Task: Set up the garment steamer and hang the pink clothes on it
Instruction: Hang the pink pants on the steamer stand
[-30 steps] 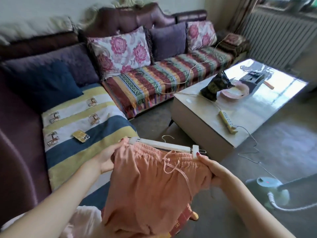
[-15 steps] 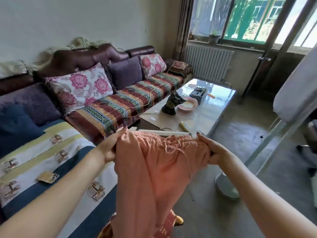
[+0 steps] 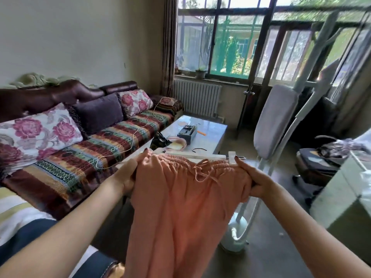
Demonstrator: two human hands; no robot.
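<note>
From the head camera, the pink clothes (image 3: 180, 207), a pair of elastic-waisted trousers with a drawstring, hang in mid-air in front of the person, clipped along the waistband to a white hanger (image 3: 208, 156). The left hand (image 3: 128, 175) grips the left end of the waistband, fingers curled over the cloth with the thumb on top. The right hand (image 3: 255, 182) grips the right end, just below the hanger's white clip, fingers wrapped round the gathered fabric. The trouser legs drop straight down out of the bottom of the view. To the right stands the garment steamer (image 3: 236, 235), its pale round base on the floor and its white poles rising past a grey padded board (image 3: 275, 121). Behind the clothes is a glossy bench (image 3: 212, 135) carrying a few small items, and a sofa (image 3: 84, 145) with flowered cushions runs along the left wall.
</note>
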